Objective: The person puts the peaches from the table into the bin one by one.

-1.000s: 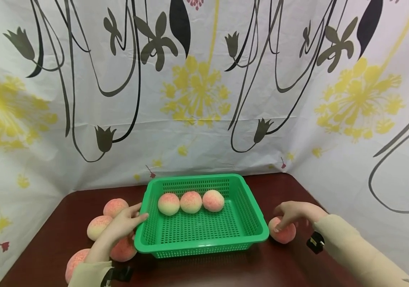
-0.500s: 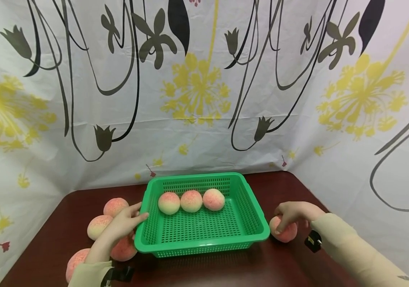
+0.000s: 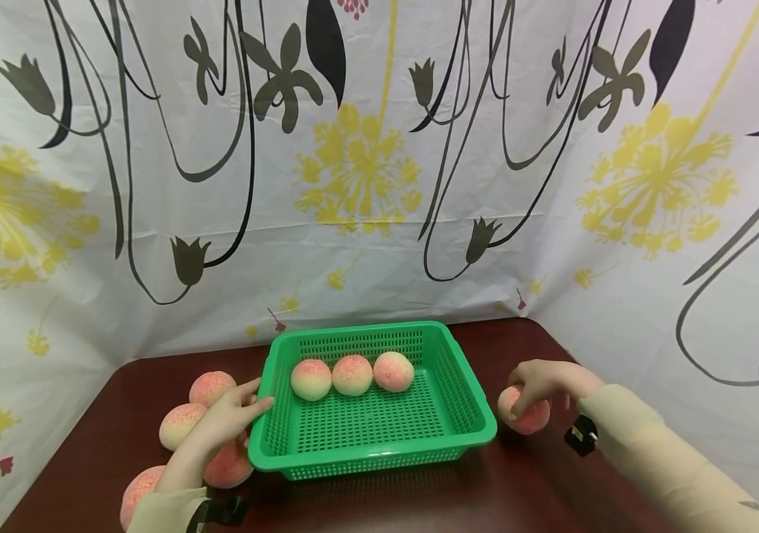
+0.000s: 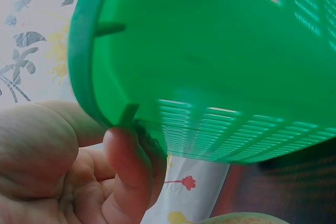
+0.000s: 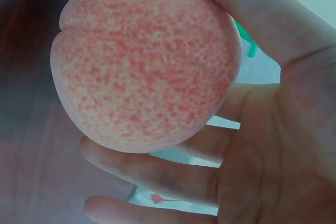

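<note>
A green plastic basket (image 3: pixel 379 454) stands mid-table, with three pink-and-cream peaches in a row inside it: a left one (image 3: pixel 311 380), a middle one (image 3: pixel 352 375) and a right one (image 3: pixel 394 371). My left hand (image 3: pixel 227 416) grips the basket's left rim; in the left wrist view its thumb and fingers pinch the green rim (image 4: pixel 84 40). Just right of the basket, my right hand (image 3: pixel 547 379) holds another peach (image 3: pixel 531 419) between thumb and fingers. The right wrist view shows this speckled peach (image 5: pixel 147 72) large, with the lower fingers spread behind it.
Several more peaches lie left of the basket around my left forearm, among them a far one (image 3: pixel 212 388), a middle one (image 3: pixel 181 426) and a near one (image 3: pixel 141 491). A patterned white curtain (image 3: pixel 326 259) closes off the back and sides of the dark red table (image 3: pixel 379 511).
My right hand has risen slightly with the peach in its grasp. The left hand and the basket keep their places, while the head view has shifted a little.
</note>
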`<state>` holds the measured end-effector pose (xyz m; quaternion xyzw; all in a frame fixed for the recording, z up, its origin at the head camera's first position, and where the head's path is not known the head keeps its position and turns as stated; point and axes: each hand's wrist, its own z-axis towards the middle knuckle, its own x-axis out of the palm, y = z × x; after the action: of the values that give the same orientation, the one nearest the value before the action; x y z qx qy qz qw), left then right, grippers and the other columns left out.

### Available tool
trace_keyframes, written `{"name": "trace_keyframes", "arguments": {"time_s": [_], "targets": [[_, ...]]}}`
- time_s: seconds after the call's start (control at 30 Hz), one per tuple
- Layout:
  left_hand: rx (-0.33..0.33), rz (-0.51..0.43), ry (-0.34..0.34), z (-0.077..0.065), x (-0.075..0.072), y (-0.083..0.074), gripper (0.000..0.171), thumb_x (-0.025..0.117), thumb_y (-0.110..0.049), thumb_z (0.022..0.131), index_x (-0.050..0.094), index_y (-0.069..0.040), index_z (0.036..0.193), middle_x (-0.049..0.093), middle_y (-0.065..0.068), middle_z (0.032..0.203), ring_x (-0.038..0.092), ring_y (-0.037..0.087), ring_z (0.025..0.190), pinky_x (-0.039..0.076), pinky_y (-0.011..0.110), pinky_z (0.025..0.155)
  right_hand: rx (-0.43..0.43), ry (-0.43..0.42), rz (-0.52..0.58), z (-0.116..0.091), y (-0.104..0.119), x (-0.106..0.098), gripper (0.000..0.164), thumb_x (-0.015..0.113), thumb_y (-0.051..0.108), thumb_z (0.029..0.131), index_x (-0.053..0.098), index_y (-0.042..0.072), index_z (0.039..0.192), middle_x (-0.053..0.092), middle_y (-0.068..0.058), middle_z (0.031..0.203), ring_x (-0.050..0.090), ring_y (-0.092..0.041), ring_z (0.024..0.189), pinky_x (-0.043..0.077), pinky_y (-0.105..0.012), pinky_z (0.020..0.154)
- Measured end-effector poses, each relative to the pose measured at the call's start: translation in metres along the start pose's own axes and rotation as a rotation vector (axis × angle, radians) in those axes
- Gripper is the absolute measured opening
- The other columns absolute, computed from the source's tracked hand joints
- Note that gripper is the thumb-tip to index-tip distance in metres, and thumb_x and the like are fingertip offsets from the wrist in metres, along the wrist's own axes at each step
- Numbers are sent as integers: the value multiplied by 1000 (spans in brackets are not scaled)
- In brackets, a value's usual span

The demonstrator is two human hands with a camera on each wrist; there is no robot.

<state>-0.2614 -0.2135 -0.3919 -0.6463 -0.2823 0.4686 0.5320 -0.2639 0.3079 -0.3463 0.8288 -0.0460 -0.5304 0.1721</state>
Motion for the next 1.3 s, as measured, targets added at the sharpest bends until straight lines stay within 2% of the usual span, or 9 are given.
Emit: {"name": "trace_keyframes", "arguments": {"time_s": [0.2, 0.43, 0.7, 0.8, 0.9, 1.03, 1.3], "targets": [[-6, 17, -3, -1, 0, 0, 61, 48, -15, 104, 17, 10, 150, 60, 12, 74, 47, 14, 44, 45, 29, 44, -7, -20, -22, -2, 8, -17, 46, 79, 29, 73, 67, 9, 112, 60, -3, 99, 60, -22, 82, 52, -45, 47], [-6, 14, -4, -1, 0, 0, 62, 48, -15, 104, 16, 10, 150, 61, 12, 75, 47, 13, 44, 45, 29, 44, -23, -45, -31, -1, 19, -42, 50, 79, 30, 74, 66, 7, 116, 60, -6, 104, 60, -24, 86, 51, -46, 49], [4, 20, -12, 0, 0, -1, 60, 48, -15, 104, 18, 10, 150, 58, 11, 72, 47, 15, 44, 45, 30, 43, -59, -56, -49, 6, 41, -70, 56, 78, 32, 76, 63, 3, 121, 60, -8, 104, 61, -25, 85, 52, -44, 50], [11, 16, -10, 0, 0, 0, 60, 48, -14, 104, 18, 11, 150, 57, 11, 72, 47, 16, 44, 45, 30, 43, -72, -65, -68, 8, 51, -77, 52, 78, 33, 76, 64, 5, 118, 59, -6, 103, 61, -23, 83, 52, -42, 49], [11, 8, -7, 1, 0, 0, 60, 48, -15, 104, 18, 10, 150, 58, 11, 72, 47, 15, 44, 44, 30, 43, -92, -67, -78, 11, 61, -82, 42, 77, 32, 77, 67, 8, 109, 59, -5, 98, 60, -22, 81, 52, -42, 49], [5, 8, -5, 1, 0, 1, 61, 48, -16, 104, 18, 9, 150, 58, 10, 71, 47, 15, 44, 44, 30, 44, -111, -61, -92, 15, 74, -85, 34, 75, 32, 77, 69, 11, 104, 59, -3, 93, 60, -19, 81, 51, -42, 49], [-18, -17, 14, 1, -1, 1, 61, 47, -15, 104, 16, 11, 150, 60, 10, 75, 46, 12, 44, 44, 28, 45, -156, -102, -147, 26, 96, -82, 56, 75, 37, 78, 61, 6, 124, 60, -4, 101, 59, -18, 80, 53, -44, 53]]}}
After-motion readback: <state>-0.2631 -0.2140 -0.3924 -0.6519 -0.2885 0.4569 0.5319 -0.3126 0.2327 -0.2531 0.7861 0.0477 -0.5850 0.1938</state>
